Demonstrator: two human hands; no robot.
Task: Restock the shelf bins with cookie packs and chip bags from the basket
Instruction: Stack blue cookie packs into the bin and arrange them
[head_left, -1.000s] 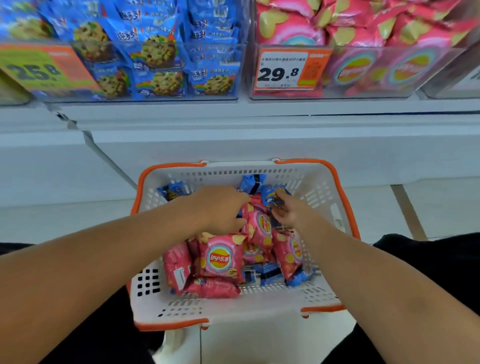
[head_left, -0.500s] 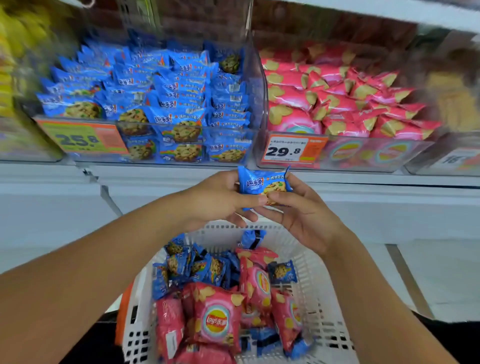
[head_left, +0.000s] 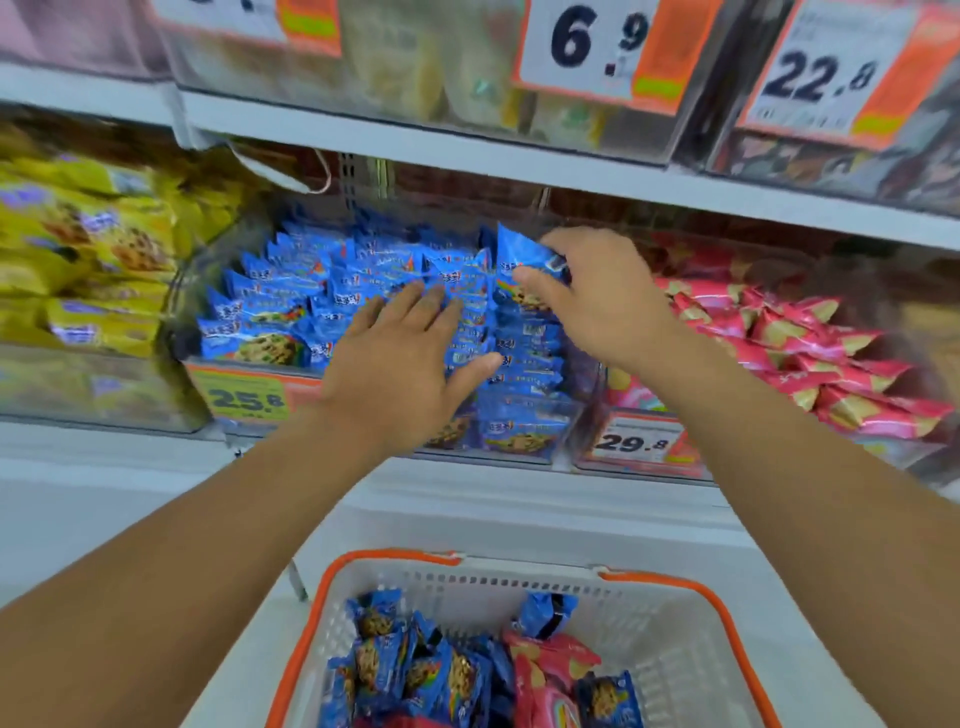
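Blue foil cookie pack (head_left: 522, 257), pinched in my right hand (head_left: 602, 296), hovers mid-frame over the clear plastic bin of blue cookie packs (head_left: 524, 441). My left hand (head_left: 400, 358) lies flat, fingers spread, on the stack. Next, I judge: tuck it in, release, return to the orange-rimmed white basket (head_left: 670, 629) at lower centre.

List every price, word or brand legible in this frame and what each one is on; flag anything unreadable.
"25.8": price tag on the blue cookie bin.
"29.8": price tag on the pink chip bin.
"6.9": price tag on the upper shelf.
"22.8": price tag on the upper shelf, further right.
Small print on the tags and lettering on the packs, including those in the basket: too blurred to read.
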